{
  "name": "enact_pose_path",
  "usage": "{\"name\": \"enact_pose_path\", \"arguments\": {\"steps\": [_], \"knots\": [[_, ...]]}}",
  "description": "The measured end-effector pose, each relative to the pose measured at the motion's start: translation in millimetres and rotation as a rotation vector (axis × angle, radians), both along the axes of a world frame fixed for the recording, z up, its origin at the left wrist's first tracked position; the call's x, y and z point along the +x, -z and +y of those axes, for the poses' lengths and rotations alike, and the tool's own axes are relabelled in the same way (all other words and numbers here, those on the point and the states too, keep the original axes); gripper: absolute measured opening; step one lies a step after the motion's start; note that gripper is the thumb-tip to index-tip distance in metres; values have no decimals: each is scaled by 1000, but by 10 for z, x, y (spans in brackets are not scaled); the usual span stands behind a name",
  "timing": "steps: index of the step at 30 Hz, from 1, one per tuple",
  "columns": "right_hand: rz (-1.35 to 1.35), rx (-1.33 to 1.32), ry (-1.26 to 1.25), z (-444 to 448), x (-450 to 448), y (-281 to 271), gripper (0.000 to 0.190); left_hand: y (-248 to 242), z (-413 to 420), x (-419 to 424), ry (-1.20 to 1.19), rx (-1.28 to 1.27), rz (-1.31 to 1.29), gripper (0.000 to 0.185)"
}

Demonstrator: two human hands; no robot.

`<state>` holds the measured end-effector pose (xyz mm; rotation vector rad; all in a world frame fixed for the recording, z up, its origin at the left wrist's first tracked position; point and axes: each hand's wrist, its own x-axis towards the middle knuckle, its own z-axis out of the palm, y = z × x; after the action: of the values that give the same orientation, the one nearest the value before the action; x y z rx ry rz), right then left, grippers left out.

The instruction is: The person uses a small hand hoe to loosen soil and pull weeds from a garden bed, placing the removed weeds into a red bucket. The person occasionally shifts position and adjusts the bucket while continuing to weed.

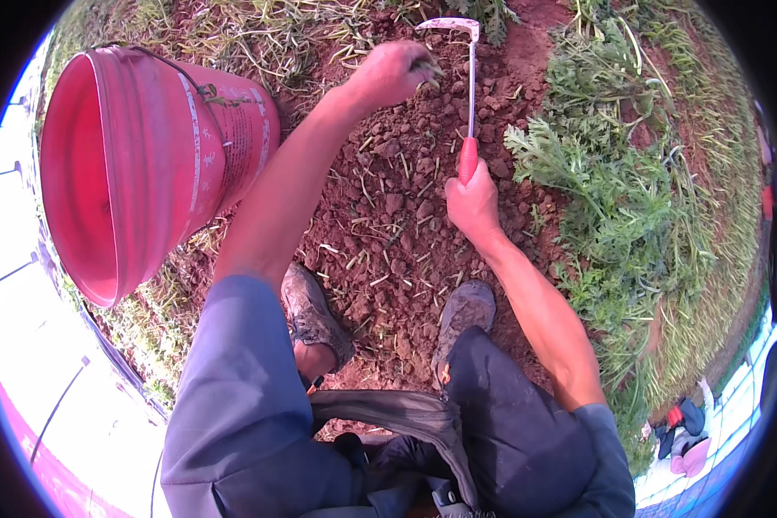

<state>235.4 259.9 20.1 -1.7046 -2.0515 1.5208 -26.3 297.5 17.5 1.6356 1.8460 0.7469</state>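
My left hand [394, 72] is curled over the soil with a few short pale-green plant stalks [435, 72] showing at its fingers. My right hand [474, 206] grips the red handle of a small sickle [471, 87] with a thin metal shaft. Its curved blade points left at the top of the view, just beyond my left hand. Under both hands lies loose, clumpy reddish soil [395, 213], scattered with cut stem bits. Leafy green plants [615, 175] with lobed leaves lie to the right of the sickle.
A red plastic bucket [162, 149] with a wire handle lies tipped at the left, its mouth facing left. My two shoes [314, 317] stand on the soil. Pale plastic sheeting [32, 324] runs along the left edge. Another person [683, 434] is far off at the lower right.
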Motion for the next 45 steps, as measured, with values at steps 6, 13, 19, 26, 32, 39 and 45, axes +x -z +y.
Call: {"name": "enact_pose_path", "arguments": {"steps": [6,13,19,26,32,39,45], "knots": [[4,-7,0,-11,6,12,29,-193,-720,97,-239,-274,-177,23],[10,-20,-66,63,-330,-7,30,273,-509,-731,-725,-17,182,35],[-11,-41,-96,106,-496,-14,29,366,-129,-785,-712,-132,334,40],[-66,-154,-234,46,-600,-92,29,545,-236,-904,-687,-13,342,41],[-138,-175,-251,-127,-187,-107,29,291,-404,-589,-453,239,298,30],[-3,-46,-111,-223,109,-49,25,41,-998,50,-601,-105,-56,25],[2,42,-201,27,-550,-109,29,386,-626,-853,-859,-6,331,50]]}}
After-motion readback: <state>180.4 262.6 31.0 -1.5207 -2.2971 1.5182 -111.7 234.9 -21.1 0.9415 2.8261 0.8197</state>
